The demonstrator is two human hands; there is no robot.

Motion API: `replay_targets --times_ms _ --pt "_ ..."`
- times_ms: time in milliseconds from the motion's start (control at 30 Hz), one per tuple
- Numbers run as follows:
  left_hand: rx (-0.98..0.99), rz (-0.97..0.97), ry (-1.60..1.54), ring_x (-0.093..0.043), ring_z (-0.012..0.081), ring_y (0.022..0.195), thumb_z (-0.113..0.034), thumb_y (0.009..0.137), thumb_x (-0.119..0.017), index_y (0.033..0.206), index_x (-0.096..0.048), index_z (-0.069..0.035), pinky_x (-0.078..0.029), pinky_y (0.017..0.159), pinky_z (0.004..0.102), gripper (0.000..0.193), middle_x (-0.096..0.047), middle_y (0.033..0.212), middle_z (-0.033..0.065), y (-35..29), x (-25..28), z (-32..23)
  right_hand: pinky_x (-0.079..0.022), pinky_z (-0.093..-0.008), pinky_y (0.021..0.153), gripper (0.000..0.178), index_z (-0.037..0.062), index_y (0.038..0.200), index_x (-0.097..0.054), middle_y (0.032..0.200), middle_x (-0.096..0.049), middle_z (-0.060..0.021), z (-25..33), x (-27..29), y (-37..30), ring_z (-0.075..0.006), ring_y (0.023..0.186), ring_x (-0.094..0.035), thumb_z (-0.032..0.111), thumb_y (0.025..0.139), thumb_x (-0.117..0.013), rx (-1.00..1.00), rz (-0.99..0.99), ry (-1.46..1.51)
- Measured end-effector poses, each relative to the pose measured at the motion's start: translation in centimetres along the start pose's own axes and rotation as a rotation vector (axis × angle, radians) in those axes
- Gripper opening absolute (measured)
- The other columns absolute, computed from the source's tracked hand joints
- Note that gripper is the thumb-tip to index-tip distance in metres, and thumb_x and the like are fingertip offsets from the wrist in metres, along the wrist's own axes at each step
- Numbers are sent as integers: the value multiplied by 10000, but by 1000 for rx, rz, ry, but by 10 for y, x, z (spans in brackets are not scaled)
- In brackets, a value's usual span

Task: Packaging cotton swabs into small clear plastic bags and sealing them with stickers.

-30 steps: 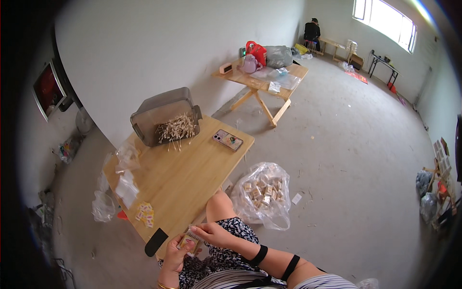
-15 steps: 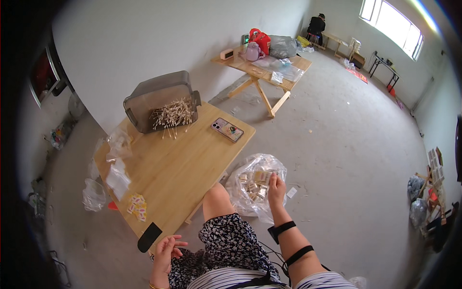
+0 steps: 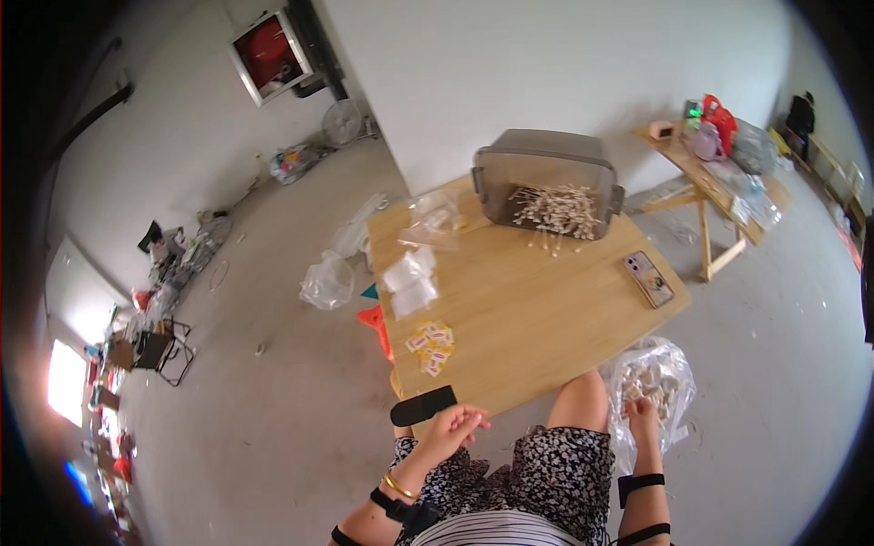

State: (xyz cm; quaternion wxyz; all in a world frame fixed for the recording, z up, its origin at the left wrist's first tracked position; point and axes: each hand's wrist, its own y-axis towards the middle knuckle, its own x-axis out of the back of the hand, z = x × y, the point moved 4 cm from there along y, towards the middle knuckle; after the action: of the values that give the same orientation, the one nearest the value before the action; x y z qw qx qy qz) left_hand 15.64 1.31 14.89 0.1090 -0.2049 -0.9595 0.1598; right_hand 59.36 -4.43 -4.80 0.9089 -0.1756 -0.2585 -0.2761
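My right hand (image 3: 643,417) is low beside my knee, over a clear plastic bag (image 3: 678,364) of small packs on the floor. Motion blurs its fingers, and whatever they hold cannot be made out. My left hand (image 3: 458,428) hovers at the table's near edge, fingers loosely bent and apart, holding nothing. Next to it is a flat black piece with a rounded end (image 3: 421,407). Small yellow-and-white cards (image 3: 431,347) lie in a pile farther in. A grey see-through bin (image 3: 546,150) rests on its side, with loose cotton swabs (image 3: 560,211) spilling from its mouth.
On the wooden table (image 3: 519,318) are a phone (image 3: 648,278), white sheets (image 3: 411,284) and clear bags (image 3: 432,221). More plastic (image 3: 328,280) and an orange-red object (image 3: 375,329) are off its left side. A second table (image 3: 696,168) stands at the far right; a person sits beyond.
My view has swung left, so the table appears farther right. The pack of cotton swabs formerly visible in my right hand no longer shows. My left hand's fingers are less spread.
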Motion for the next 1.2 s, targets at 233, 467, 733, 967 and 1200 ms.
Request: replay_targets --times_ms 233,467,733,967,1200 --pt "-193 -418 351 -666 104 740 -270 946 -680 1017 -694 -54 -516 664 273 227 -714 811 23 100 109 1 -513 -268 780 177 -15 967 -678 866 -709 -59 208 -53 -17 -122 830 -659 155 982 -629 151 300 523" --pt "-156 -801 627 -704 212 713 -270 892 -696 954 -714 -89 -544 674 348 193 -736 813 39 193 190 25 -467 -366 804 172 43 968 -687 905 -714 -66 259 -197 -47 -208 880 -668 212 942 -677 259 500 393" --pt "-1 -871 752 -577 276 1103 -349 808 -781 1069 -665 -116 -436 968 409 370 -665 1053 64 264 260 41 -365 -441 832 95 119 853 -671 920 -614 -59 275 -242 -62 -297 950 -553 213 865 -684 502 258 -62" --pt "129 -854 1009 -445 336 1250 -406 733 -840 1025 -681 -150 -339 1046 471 420 -565 1224 103 286 270 15 -350 -431 822 48 141 836 -661 896 -557 -53 283 -237 -65 -284 933 -522 172 815 -692 594 238 -133" --pt "148 -712 962 -535 311 1160 -450 748 -824 927 -689 -170 -335 1040 471 359 -642 1136 89 296 287 27 -352 -431 826 50 141 830 -656 905 -563 -51 285 -237 -68 -283 935 -522 159 802 -693 631 219 -108"
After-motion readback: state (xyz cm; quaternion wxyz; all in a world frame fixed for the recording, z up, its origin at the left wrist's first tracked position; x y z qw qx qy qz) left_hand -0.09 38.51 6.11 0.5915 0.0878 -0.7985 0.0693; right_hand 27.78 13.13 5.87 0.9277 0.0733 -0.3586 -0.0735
